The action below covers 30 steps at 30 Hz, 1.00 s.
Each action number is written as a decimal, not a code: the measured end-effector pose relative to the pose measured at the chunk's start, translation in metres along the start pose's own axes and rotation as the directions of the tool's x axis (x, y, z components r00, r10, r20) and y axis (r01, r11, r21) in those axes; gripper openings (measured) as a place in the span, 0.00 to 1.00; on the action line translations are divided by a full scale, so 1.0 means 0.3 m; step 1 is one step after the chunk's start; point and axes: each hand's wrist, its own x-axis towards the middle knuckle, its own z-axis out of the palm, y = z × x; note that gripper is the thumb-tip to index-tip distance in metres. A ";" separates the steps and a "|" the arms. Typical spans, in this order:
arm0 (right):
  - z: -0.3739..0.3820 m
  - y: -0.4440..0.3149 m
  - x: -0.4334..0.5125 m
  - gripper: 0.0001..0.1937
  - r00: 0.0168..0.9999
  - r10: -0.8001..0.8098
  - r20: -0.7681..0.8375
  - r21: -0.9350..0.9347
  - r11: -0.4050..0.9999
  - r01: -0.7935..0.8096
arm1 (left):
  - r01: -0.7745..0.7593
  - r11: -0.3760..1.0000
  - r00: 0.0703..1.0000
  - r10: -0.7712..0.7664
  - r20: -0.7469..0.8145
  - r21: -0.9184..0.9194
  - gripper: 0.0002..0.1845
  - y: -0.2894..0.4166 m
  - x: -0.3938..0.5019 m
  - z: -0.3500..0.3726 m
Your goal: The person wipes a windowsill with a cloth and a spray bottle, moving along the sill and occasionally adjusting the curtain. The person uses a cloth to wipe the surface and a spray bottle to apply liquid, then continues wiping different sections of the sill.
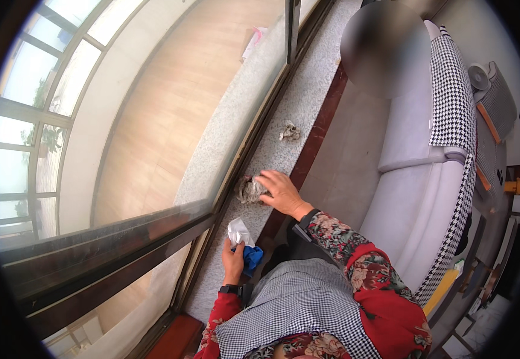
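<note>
My left hand (232, 264) grips a crumpled white tissue or cloth (239, 231) over the granite windowsill (271, 164). Against the fingers of that hand sits a bunched blue cloth (253, 259); whether it is held too is unclear. Farther along the sill, my right hand (283, 190) has its fingers spread at the edge of a grey crumpled wad (249, 190), which looks like paper or rag. Thumb and fingers reach its right side, but a firm grip does not show. A smaller crumpled wad (290, 132) lies beyond it on the sill, apart from both hands.
A dark-framed sliding window (242, 157) runs along the sill's left side. To the right stands a pale sofa (403, 193) with a houndstooth cover (453, 94). A blurred round patch (383, 47) hides the area at the sill's far end. An electric fan (480, 77) stands behind the sofa.
</note>
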 end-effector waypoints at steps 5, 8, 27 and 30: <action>0.147 -0.027 -0.012 0.17 1.000 -0.005 -0.021 -0.137 0.991 0.002 | 0.033 0.999 0.999 -0.034 -0.042 -0.006 0.12 -0.062 -0.021 -0.062; 0.254 -0.144 -0.136 0.14 0.999 -0.001 -0.051 -0.081 0.997 -0.003 | 0.044 0.999 0.996 -0.042 -0.074 0.030 0.11 -0.114 -0.052 -0.109; 0.013 0.103 -0.277 0.18 0.575 0.752 -0.323 0.582 0.637 -0.506 | -0.206 0.975 0.976 0.199 0.083 0.083 0.12 0.069 0.044 -0.001; -0.085 0.272 -0.159 0.18 0.544 0.730 -0.413 0.597 0.668 -0.443 | -0.303 0.947 0.949 0.292 0.117 0.102 0.12 0.177 0.140 0.121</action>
